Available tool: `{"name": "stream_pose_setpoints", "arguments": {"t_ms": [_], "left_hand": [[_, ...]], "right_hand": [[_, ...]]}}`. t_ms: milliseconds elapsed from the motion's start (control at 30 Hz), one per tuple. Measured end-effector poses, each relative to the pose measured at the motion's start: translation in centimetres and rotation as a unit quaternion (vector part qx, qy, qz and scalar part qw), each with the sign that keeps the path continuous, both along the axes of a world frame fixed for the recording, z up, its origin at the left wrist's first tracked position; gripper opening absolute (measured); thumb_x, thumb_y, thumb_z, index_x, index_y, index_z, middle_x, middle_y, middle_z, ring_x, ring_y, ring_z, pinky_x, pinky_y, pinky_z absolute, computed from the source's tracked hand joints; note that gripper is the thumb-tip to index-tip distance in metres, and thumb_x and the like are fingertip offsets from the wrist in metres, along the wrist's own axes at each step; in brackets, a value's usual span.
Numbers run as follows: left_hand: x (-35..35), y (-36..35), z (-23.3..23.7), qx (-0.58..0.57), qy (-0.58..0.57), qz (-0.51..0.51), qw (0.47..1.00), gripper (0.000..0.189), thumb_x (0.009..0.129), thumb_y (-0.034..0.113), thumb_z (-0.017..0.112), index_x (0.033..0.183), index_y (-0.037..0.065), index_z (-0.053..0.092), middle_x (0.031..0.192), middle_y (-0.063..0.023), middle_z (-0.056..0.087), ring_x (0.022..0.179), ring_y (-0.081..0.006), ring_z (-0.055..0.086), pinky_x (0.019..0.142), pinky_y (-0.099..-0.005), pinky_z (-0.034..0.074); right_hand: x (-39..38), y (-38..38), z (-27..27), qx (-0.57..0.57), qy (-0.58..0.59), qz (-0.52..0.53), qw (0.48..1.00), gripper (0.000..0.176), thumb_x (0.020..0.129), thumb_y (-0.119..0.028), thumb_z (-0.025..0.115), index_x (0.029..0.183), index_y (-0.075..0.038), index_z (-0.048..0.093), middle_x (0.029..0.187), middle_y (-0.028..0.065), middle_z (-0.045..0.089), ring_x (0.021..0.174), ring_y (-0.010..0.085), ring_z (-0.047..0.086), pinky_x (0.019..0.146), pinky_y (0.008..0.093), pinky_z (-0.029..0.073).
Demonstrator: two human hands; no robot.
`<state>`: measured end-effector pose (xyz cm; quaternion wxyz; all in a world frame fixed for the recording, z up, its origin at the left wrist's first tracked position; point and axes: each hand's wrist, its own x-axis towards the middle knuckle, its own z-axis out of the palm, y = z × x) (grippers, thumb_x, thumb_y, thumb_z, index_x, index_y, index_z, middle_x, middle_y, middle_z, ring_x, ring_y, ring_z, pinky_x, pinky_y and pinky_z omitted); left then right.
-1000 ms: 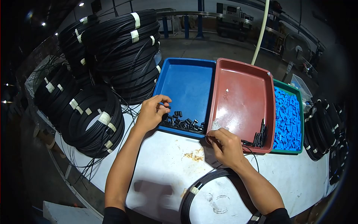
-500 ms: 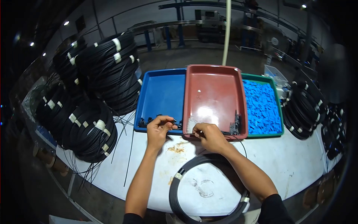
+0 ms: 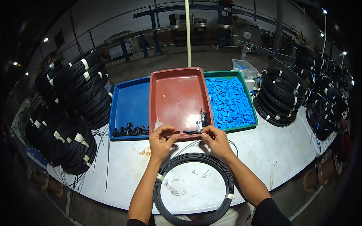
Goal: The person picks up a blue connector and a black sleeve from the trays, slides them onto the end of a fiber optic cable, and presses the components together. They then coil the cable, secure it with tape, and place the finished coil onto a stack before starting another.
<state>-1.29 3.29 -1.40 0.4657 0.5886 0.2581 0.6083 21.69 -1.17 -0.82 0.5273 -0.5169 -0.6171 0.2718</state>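
My left hand (image 3: 162, 142) is at the near left corner of the red tray (image 3: 177, 71), its thumb and forefinger closed on a small black part (image 3: 176, 132). Across from it, my right hand (image 3: 216, 142) pinches the end of a black cable, with a dark piece (image 3: 192, 132) reaching from its fingertips toward my left hand. The two hands are apart. Below them on the white table lies a cable coil (image 3: 163, 203) bound with light tape, and a loop of its cable curves up beside my right hand.
A blue tray (image 3: 132, 101) with black parts stands left, a green tray (image 3: 253, 101) of blue pieces right. Stacked black coils (image 3: 85, 90) rise at the left, more coils (image 3: 279, 98) at the right. A clear bin (image 3: 244, 68) sits behind.
The view has swung right, so trays and coils appear further left. My left hand's fingers have closed on the small black part, and a dark piece now shows at my right fingertips.
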Motion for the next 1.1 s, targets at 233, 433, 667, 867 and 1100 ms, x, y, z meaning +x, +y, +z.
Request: {"name": "stream_pose_setpoints", "arguments": {"t_ms": [233, 433, 667, 867, 1100], "left_hand": [[2.7, -1.4, 0.2, 0.031, 0.072, -0.019, 0.997, 0.024, 0.081, -0.006, 0.079, 0.103, -0.003, 0.070, 0.099, -0.0123, 0.073, 0.090, -0.0173, 0.072, 0.081, -0.0288, 0.060], [1.8, -1.6, -0.6, 0.088, 0.105, 0.009, 0.990, 0.023, 0.077, -0.010, 0.079, 0.097, -0.002, 0.072, 0.097, -0.0129, 0.074, 0.087, -0.0162, 0.071, 0.077, -0.0273, 0.058], [1.6, -1.8, -0.8, 0.086, 0.106, -0.018, 0.990, 0.027, 0.074, -0.016, 0.078, 0.096, -0.004, 0.068, 0.095, -0.0141, 0.071, 0.092, -0.0231, 0.072, 0.084, -0.0337, 0.058], [1.5, -1.6, -1.0, 0.116, 0.141, -0.011, 0.983, 0.025, 0.074, -0.014, 0.079, 0.095, -0.004, 0.069, 0.095, -0.0151, 0.071, 0.091, -0.0233, 0.072, 0.081, -0.0326, 0.059], [1.8, -1.7, -1.0, 0.106, 0.119, -0.004, 0.987, 0.021, 0.075, -0.006, 0.082, 0.094, 0.000, 0.074, 0.093, -0.0111, 0.075, 0.081, -0.0141, 0.070, 0.071, -0.0264, 0.056]], "right_hand": [[1.9, -0.7, -0.3, 0.029, 0.001, -0.003, 1.000, 0.014, 0.088, -0.013, 0.071, 0.087, 0.000, 0.067, 0.071, 0.0062, 0.065, 0.062, 0.0127, 0.056, 0.060, 0.0292, 0.044], [1.0, -1.2, -0.4, 0.115, -0.116, 0.030, 0.986, 0.011, 0.083, -0.014, 0.069, 0.078, -0.006, 0.064, 0.070, 0.0050, 0.065, 0.066, 0.0206, 0.059, 0.074, 0.0348, 0.037], [1.2, -0.9, -1.1, 0.141, -0.111, 0.033, 0.983, 0.011, 0.080, -0.015, 0.071, 0.077, -0.007, 0.063, 0.071, 0.0033, 0.064, 0.064, 0.0181, 0.054, 0.073, 0.0345, 0.033], [1.1, -1.0, -0.8, 0.137, -0.110, 0.041, 0.984, 0.010, 0.080, -0.014, 0.071, 0.078, -0.007, 0.064, 0.071, 0.0032, 0.065, 0.065, 0.0178, 0.055, 0.072, 0.0347, 0.033], [1.1, -1.1, -0.7, 0.134, -0.127, 0.046, 0.982, 0.007, 0.079, -0.012, 0.070, 0.078, -0.007, 0.065, 0.071, 0.0032, 0.064, 0.065, 0.0191, 0.058, 0.072, 0.0350, 0.034]]}}
